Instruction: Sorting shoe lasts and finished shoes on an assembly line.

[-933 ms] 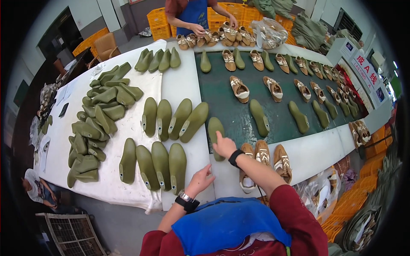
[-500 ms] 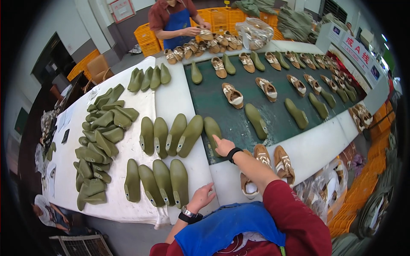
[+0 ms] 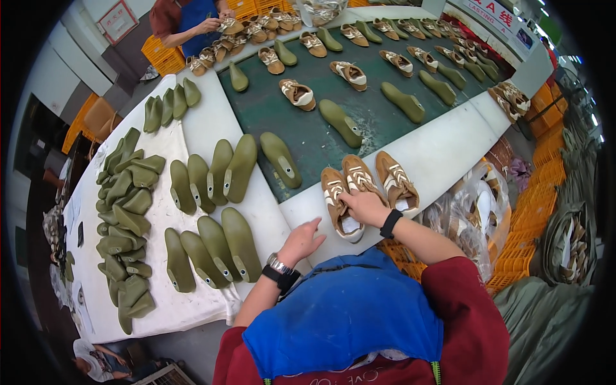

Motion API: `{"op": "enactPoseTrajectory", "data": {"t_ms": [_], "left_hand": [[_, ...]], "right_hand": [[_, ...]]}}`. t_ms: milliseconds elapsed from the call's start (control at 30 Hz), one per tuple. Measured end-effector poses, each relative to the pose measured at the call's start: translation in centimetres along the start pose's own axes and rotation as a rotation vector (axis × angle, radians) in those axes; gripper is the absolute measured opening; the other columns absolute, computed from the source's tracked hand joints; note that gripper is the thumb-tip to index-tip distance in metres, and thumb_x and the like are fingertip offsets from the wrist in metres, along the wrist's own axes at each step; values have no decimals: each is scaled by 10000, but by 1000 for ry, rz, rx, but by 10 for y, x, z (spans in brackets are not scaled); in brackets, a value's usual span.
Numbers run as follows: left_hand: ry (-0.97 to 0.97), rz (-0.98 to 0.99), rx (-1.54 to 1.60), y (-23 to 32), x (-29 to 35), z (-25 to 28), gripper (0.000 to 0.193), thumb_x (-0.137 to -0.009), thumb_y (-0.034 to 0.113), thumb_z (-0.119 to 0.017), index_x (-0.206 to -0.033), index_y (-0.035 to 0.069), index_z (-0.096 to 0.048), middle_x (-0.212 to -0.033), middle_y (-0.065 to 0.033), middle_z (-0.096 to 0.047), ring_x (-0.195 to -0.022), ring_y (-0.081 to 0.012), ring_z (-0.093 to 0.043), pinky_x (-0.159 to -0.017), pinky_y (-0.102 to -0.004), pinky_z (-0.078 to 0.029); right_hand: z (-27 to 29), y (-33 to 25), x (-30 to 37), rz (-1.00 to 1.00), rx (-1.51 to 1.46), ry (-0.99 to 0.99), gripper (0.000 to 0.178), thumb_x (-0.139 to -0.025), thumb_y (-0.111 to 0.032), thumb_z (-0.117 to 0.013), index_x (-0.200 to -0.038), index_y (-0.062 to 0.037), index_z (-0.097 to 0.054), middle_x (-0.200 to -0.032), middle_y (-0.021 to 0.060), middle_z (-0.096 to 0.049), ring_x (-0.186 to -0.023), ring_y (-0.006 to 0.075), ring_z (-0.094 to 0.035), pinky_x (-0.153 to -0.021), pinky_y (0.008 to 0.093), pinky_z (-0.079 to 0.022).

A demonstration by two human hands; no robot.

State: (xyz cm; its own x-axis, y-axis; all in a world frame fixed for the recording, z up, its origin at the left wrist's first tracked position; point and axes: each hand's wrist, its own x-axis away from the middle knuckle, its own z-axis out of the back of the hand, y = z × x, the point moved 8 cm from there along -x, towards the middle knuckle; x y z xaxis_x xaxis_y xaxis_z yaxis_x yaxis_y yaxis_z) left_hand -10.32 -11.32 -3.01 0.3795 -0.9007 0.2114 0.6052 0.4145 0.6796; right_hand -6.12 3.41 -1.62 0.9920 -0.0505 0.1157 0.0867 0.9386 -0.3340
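Evidently, in the head view, the leftmost brown-and-white sneaker [image 3: 333, 188] is touched near its opening by the fingers of the right hand [image 3: 368, 208]; whether it is pinched cannot be told. It is set on the white tabletop [image 3: 299, 209], at ten o'clock from that hand, its long axis laid from toe at eleven to heel at five. The left hand [image 3: 301, 242] is placed near it at seven o'clock, nothing held, thumb and fingers spread. At ten o'clock from the shoe, a green shoe last [image 3: 279, 157] is seen.

Three shoes [image 3: 363, 178]; four lasts [image 3: 219, 247] (nearest rows)
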Motion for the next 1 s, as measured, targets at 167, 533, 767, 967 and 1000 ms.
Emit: {"op": "enactPoseTrajectory", "data": {"t_ms": [167,533,767,967,1000], "left_hand": [[431,-55,-45,20,-19,18,370,-766,128,-571,-1099,-28,-529,-952,-214,-583,-797,-388,-580,-741,-412,-482],[757,-8,201,40,16,77,175,-763,38,-506,-897,-24,-601,-801,-197,-602,-718,-348,-594,-617,-397,-478],[752,107,49,-11,19,49,231,-747,58,-551,-965,-18,-555,-811,-185,-576,-695,-333,-580,-641,-399,-475],[317,205,120,-22,2,5,441,-778,164,-621,-1159,7,-465,-759,-143,-602,-663,-263,-611,-625,-362,-492],[301,209,107,-17,-1,8,429,-769,167,-617,-1137,-4,-476,-798,-177,-610,-725,-310,-609,-662,-384,-490]], "right_hand": [[12,-27,16,57,-309,447,224,-747,-56,-517,-968,-75,-544,-810,151,-596,-713,341,-584,-615,424,-473],[59,-30,35,-183,-797,496,321,-761,-117,-612,-1064,-73,-519,-786,79,-599,-648,218,-588,-578,319,-473],[46,-51,38,24,-384,433,297,-772,-218,-627,-1037,-102,-559,-913,108,-572,-773,312,-594,-640,385,-490],[24,21,71,-268,-115,335,266,-742,-162,-621,-1000,-102,-592,-917,117,-573,-787,298,-605,-656,393,-498],[18,27,80,-289,-79,228,266,-735,-142,-618,-997,-103,-603,-924,123,-575,-798,302,-606,-679,402,-499]]}}
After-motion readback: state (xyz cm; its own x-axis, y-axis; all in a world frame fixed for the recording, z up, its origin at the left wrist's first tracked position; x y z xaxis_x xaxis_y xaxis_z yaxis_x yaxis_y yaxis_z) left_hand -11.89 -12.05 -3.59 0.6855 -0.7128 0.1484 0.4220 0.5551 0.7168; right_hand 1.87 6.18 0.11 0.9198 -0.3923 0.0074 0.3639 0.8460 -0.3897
